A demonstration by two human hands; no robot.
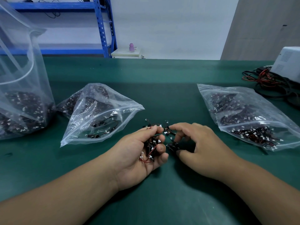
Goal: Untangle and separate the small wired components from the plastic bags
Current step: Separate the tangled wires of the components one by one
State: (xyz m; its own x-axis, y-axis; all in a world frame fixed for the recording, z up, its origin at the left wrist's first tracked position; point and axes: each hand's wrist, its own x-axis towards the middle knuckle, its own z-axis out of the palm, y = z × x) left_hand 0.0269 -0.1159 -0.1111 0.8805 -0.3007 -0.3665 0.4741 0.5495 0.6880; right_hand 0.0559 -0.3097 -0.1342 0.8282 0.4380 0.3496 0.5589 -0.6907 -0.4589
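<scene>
My left hand [138,157] lies palm up on the green table and cups a tangled clump of small wired components [151,147], black parts with red and black wires and white plugs. My right hand [199,146], palm down just to its right, pinches a component [172,146] at the edge of that clump with curled fingers. A few loose plugs and wires [165,125] stick out above the fingertips. Three clear plastic bags hold more of these parts: a nearly empty open one [100,117] left of centre, a tall one [21,101] far left, a full one [250,117] at the right.
The green table mat [162,200] runs to a far edge. A white device [289,64] with a heap of black and red cables [269,83] sits at the back right. Blue shelving [103,26] and a small white cabinet [126,53] stand beyond the table.
</scene>
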